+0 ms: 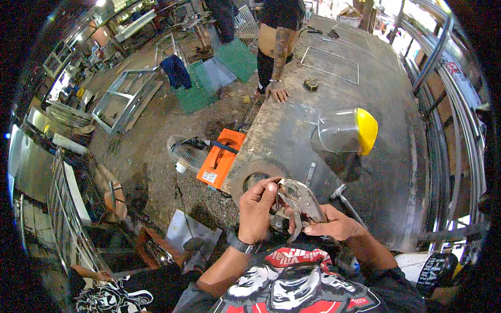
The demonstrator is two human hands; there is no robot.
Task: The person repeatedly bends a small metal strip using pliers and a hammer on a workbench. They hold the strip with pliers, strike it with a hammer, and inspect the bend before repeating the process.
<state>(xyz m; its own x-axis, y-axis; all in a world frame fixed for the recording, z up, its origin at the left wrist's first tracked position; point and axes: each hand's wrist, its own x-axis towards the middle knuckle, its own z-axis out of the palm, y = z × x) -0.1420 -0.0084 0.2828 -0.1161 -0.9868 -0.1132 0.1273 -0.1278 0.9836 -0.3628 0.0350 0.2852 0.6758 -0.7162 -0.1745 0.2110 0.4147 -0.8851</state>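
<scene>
Above the near end of the metal table I hold a pair of locking pliers (309, 204) with a wide, curved jaw. My right hand (335, 223) is wrapped round the handle end, its thumb along the grip. At the jaw end, my left hand (255, 213) is closed, thumb and forefinger pinched against the tip; a small pale spot shows there, too small to name. Part of the lower jaw is hidden by my fingers. A hammer (348, 202) lies just right of the pliers, and a flat metal bar (310, 175) lies beyond them.
A yellow-topped clear face shield (365, 131), a tape measure (311, 84) and a thin rectangular frame (330, 64) lie on the table (389, 172). Another person's hand (277, 93) rests on its left edge. An orange case (223, 159) and fan (187, 152) stand left.
</scene>
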